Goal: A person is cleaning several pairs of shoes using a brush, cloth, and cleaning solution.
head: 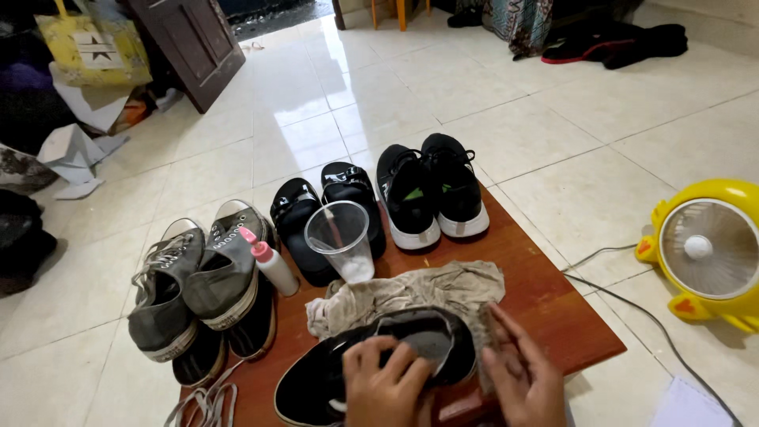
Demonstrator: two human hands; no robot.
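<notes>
A black shoe point(332, 372) with a pale sole lies on its side on the brown wooden board point(553, 308) at the bottom of the view. My left hand point(387, 383) grips its opening, fingers curled over the collar. My right hand point(518, 372) presses a small brush or rag piece point(484, 324) against the shoe's heel; I cannot tell which. A dirty beige cloth point(411, 292) lies crumpled just behind the shoe.
A clear plastic cup point(344, 241) and a small white bottle with a pink cap point(271, 265) stand behind the cloth. Grey sneakers point(194, 277), black sandals point(316, 209) and black sneakers point(431, 190) line the board. A yellow fan point(708, 249) with a cord sits on the right.
</notes>
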